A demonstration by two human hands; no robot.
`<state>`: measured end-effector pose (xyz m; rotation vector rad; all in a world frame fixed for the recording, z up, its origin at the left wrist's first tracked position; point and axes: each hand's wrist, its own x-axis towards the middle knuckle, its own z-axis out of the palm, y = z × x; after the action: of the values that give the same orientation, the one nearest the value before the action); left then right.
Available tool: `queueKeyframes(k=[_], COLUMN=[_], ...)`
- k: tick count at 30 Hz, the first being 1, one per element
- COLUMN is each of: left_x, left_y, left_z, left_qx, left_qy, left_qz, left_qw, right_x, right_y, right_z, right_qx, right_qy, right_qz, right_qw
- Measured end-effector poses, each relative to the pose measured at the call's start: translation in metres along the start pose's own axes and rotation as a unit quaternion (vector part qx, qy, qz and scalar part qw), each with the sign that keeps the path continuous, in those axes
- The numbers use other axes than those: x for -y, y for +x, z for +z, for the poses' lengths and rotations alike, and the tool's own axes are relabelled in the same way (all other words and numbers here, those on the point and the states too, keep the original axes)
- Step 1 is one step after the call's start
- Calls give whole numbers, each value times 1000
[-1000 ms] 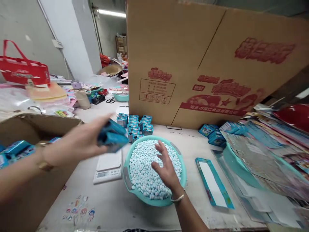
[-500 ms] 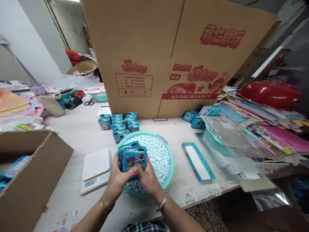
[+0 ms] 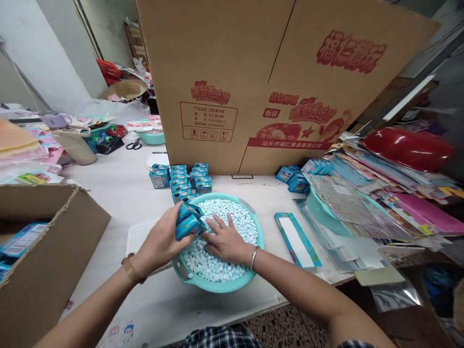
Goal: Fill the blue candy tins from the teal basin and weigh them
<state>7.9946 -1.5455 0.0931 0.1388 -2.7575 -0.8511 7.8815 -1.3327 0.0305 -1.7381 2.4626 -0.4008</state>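
Observation:
A teal basin (image 3: 250,270) full of small white-blue candies (image 3: 237,221) stands at the table's front edge. Over its left side my left hand (image 3: 159,244) grips two small blue boxes (image 3: 188,221), tilted toward the candies. My right hand (image 3: 225,240) lies flat on the candies with the fingers spread, just right of the boxes. Behind the basin stand several filled blue boxes (image 3: 181,181) in rows.
A big printed carton (image 3: 268,82) walls off the back. An open carton (image 3: 47,251) with blue boxes stands at left, a white scale (image 3: 136,234) beside the basin. A flat blue box (image 3: 297,239) and stacked printed sheets (image 3: 377,193) lie at right. Scissors (image 3: 133,144) lie far left.
My left hand brought the blue boxes from the left over the basin, both hands held them up, and now they are tipped down while my right hand rests on the candies.

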Motion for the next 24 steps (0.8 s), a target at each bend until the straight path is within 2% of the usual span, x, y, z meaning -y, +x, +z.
queueKeyframes(k=[3,6,7,9,12,18,21,24], left_x=[-21,-40,-44,-45,-41,-40,-36,-22], left_y=[21,37,41,46,48,48,43,30], left_z=[12,23,25,30,36,48,53,60], left_qx=[149,238,254,274,265,215,177,100], left_qy=[138,230,246,257,241,209,181,114], left_qz=[49,49,47,43,38,17,13,23], left_qw=[978,942,934,926,933,954,967,988], right_x=[-21,-34,-36,-38,-36,-23,-18,-12], right_y=[-5,-25,-31,-39,-32,21,39,47], right_z=[-4,-1,2,10,20,33,29,12], right_qx=[-39,-92,-113,-168,-256,-349,-380,-399], right_qy=[16,111,168,297,419,538,599,644], right_qz=[93,193,219,265,324,360,356,330], right_qw=[995,971,954,902,808,678,609,563])
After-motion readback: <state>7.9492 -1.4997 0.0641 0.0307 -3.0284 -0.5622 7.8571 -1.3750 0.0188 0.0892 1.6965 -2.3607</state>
